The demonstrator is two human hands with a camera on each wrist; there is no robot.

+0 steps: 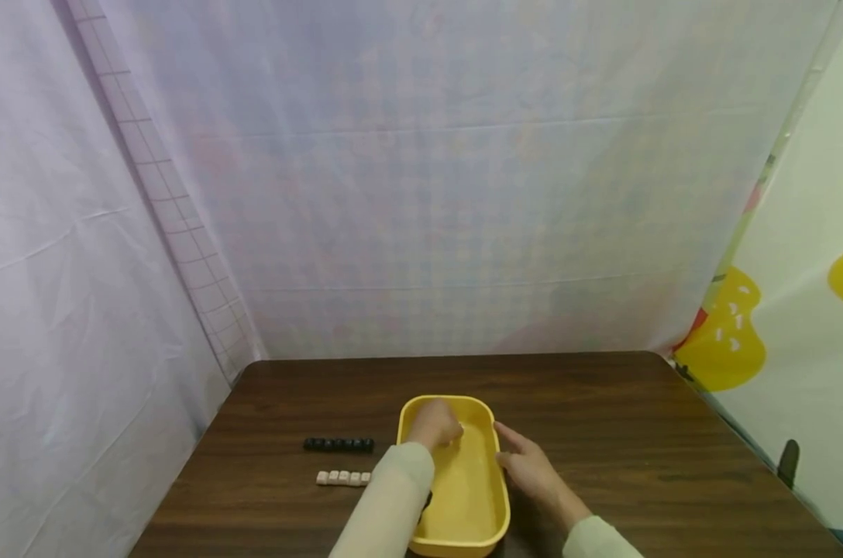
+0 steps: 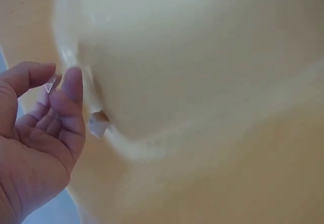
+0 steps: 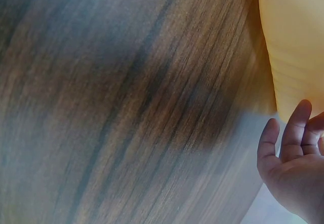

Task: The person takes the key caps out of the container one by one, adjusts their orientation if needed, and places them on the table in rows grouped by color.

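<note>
In the head view, my left hand (image 1: 433, 424) reaches into a yellow plastic bin (image 1: 466, 496) near its far end. Between thumb and fingertips it pinches a small whitish keycap (image 2: 51, 85), partly hidden by the fingers. Another white keycap (image 2: 98, 124) lies in the bin's corner, just beside those fingers. My right hand (image 1: 531, 469) is at the bin's right side, its fingertips touching the outer wall (image 3: 293, 46). Those fingers are loosely extended and hold nothing.
Left of the bin, a row of black keycaps (image 1: 338, 444) lies on the dark wooden table (image 1: 589, 403). Nearer is a row of white keycaps (image 1: 343, 477), its right end beside the left sleeve (image 1: 387, 496). A pale curtain (image 1: 463, 232) hangs behind the table.
</note>
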